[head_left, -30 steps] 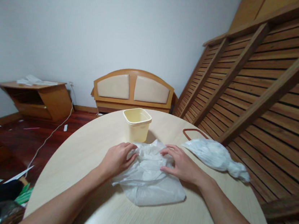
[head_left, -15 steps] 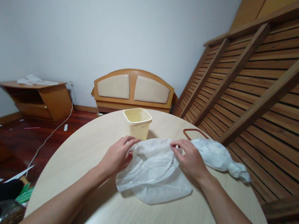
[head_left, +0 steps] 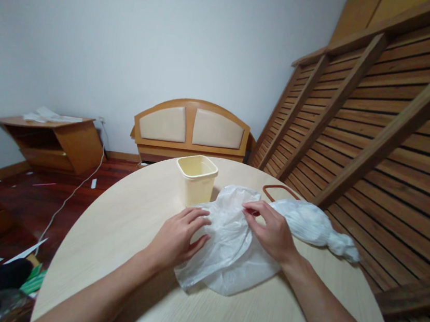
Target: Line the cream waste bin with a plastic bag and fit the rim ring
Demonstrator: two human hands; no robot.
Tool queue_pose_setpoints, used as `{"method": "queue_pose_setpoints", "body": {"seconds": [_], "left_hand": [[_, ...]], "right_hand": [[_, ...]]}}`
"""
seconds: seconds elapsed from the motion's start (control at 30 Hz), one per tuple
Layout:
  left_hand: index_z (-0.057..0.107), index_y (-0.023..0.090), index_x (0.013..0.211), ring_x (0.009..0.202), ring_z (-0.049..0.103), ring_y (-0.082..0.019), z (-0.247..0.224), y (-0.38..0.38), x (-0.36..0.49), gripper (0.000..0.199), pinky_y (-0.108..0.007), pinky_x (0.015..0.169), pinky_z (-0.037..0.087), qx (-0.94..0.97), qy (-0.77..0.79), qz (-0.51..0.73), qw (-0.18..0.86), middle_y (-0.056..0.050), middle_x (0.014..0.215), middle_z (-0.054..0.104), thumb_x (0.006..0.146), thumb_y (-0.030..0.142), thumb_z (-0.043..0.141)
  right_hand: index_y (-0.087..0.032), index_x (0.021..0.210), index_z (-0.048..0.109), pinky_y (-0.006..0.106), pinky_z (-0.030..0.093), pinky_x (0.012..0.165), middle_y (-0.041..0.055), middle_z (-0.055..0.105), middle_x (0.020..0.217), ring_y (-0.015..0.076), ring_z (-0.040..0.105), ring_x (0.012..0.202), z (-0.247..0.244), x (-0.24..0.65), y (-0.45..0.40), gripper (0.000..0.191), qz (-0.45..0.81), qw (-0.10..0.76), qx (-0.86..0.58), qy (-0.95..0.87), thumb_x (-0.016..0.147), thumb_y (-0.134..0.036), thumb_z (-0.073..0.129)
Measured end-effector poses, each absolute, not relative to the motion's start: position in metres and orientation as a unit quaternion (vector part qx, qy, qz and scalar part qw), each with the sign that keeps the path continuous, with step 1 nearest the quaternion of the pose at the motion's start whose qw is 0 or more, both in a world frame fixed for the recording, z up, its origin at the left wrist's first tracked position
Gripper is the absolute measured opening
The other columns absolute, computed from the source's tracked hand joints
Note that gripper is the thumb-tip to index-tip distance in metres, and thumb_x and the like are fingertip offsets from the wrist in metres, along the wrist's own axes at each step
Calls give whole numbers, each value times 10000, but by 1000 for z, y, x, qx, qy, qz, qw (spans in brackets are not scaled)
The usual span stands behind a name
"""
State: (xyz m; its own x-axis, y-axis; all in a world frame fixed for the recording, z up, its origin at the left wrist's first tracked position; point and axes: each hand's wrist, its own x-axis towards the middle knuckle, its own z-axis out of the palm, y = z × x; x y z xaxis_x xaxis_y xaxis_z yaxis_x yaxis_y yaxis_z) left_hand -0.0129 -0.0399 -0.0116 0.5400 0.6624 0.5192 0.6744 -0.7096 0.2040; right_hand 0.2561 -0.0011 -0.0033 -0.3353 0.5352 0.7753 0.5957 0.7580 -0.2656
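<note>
Right hand pinching a white plastic bag on a round table

The person's right hand [head_left: 269,228] is pinching the upper right part of a thin white plastic bag [head_left: 227,256] between thumb and fingertips. The left hand [head_left: 180,232] is curving with parted, relaxed fingers over the bag's left side, gripping nothing; whether its fingertips are pressing on the plastic, one cannot tell. The bag is lying crumpled near the middle of the table [head_left: 108,226], its near edge facing the person and its right edge running in under the right wrist.

A yellow tub [head_left: 198,187] is standing upright just beyond the bag, its mouth facing up and its far side close to the table's far rim. Bare tabletop is stretching leftward from the left hand to the curved edge, and a wide strip is showing between the two forearms. On the right, room is narrowing: a bundled white bag [head_left: 305,221] is lying just past the right hand, its gathered end pointing toward the right rim. A brown loop [head_left: 279,186] is resting behind the bundle, near the far right edge.
</note>
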Motion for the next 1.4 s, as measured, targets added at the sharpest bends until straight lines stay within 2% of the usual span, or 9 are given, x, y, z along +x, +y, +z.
{"method": "queue_pose_setpoints", "body": {"seconds": [0.23, 0.5, 0.63, 0.73, 0.83, 1.0, 1.1, 1.27, 1.4], "left_hand": [[466, 259, 1352, 1086, 720, -263, -19, -42, -8, 407, -416, 848, 628, -873, -428, -233, -8, -102, 1437, 580, 954, 256, 549], [295, 222, 1490, 851, 759, -244, -19, -44, -6, 606, -349, 694, 594, -828, -487, -272, -50, -115, 1215, 719, 965, 375, 555], [594, 225, 1196, 831, 741, -219, -19, -42, -5, 251, -317, 705, 561, -831, -461, -303, -65, -86, 1079, 742, 972, 250, 484], [638, 207, 993, 756, 714, -192, -23, -35, -8, 165, -287, 689, 539, -798, -469, -361, -116, -58, 900, 743, 927, 180, 490], [639, 199, 986, 702, 688, -176, -28, -25, -14, 172, -277, 673, 531, -744, -497, -414, -170, -32, 819, 729, 907, 162, 491], [660, 180, 971, 827, 674, -195, -28, -14, -30, 194, -345, 765, 571, -735, -534, -405, -105, -78, 988, 656, 889, 148, 487], [662, 189, 949, 1041, 634, -253, -21, -15, -36, 184, -445, 910, 561, -739, -538, -406, -9, -115, 1169, 590, 854, 118, 522], [601, 213, 1155, 1331, 504, -260, -5, -32, -29, 452, -485, 1084, 474, -834, -389, -389, 40, -109, 1471, 504, 805, -24, 438], [377, 263, 1495, 1328, 525, -308, -4, -44, -14, 610, -519, 1056, 484, -915, -322, -244, 17, -133, 1546, 454, 917, 187, 557]], "right_hand": [[-253, 1286, 523, 403, 551, 987, 91, 662, 1201, 232, 650, 1150, -4, 238, -14, 383, 22, 412, -269, -870, 931, -244, 666], [-261, 1425, 387, 436, 461, 1126, 117, 531, 1449, 224, 504, 1375, -17, 229, -19, 610, 120, 345, -217, -905, 880, -104, 608], [-270, 1356, 412, 437, 475, 1101, 118, 553, 1424, 227, 537, 1341, -16, 227, -24, 520, 139, 366, -210, -896, 892, -133, 601], [-269, 1281, 446, 437, 493, 1064, 119, 591, 1358, 232, 574, 1287, -13, 229, -24, 404, 140, 401, -208, -881, 916, -183, 596], [-260, 1263, 441, 462, 479, 1067, 133, 583, 1357, 253, 557, 1302, -12, 235, -20, 366, 133, 407, -235, -872, 932, -258, 599], [-221, 1441, 325, 507, 432, 1118, 185, 486, 1483, 302, 513, 1360, -18, 244, -13, 790, 202, 275, -329, -881, 830, -499, 741], [-216, 1475, 365, 527, 409, 1133, 179, 497, 1497, 329, 515, 1358, -21, 246, -11, 894, 230, 200, -356, -883, 760, -535, 795], [-225, 1338, 571, 518, 458, 1065, 130, 644, 1342, 330, 601, 1232, -21, 244, -10, 683, 203, 185, -339, -900, 737, -430, 822], [-242, 1211, 661, 470, 498, 997, 80, 713, 1195, 296, 650, 1118, -20, 245, -9, 494, 208, 194, -323, -903, 749, -343, 806]]}}
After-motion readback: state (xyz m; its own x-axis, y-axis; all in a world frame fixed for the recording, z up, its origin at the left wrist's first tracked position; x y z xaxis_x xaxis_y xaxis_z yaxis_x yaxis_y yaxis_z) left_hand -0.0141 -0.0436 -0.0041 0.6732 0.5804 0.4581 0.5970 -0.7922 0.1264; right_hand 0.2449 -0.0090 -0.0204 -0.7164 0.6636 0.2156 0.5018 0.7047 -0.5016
